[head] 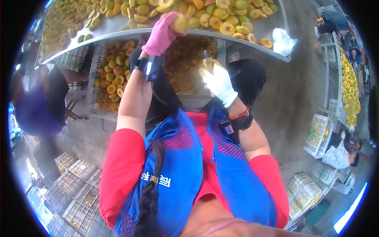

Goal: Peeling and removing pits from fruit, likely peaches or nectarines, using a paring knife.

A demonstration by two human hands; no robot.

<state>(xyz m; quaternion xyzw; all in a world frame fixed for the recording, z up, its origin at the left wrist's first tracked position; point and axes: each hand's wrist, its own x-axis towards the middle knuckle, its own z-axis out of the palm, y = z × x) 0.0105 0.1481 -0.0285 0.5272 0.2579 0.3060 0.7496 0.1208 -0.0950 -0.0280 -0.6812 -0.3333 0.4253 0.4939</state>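
My left hand (pixel 162 34), in a pink glove, is closed around a yellow-green fruit (pixel 179 24) that looks like a peach or apricot, at the near edge of the metal table (pixel 118 33). Halved, pitted fruit (pixel 227 28) and whole-looking fruit cover much of this table. In a white glove with stained fingertips, my right hand (pixel 217 80) grips a small tool (pixel 206 55), seemingly a knife; its blade is hard to make out. The right hand is over a crate of blurred fruit pieces (pixel 189 62) between my knees.
A white plastic crate of halved fruit (pixel 114 74) stands left of my legs. Stacked crates (pixel 80 189) are at lower left. A seated person (pixel 41 100) is at left. Crumpled clear plastic (pixel 283 42) lies on the table's right corner. Another fruit-covered table (pixel 349 89) stands at far right, with people nearby.
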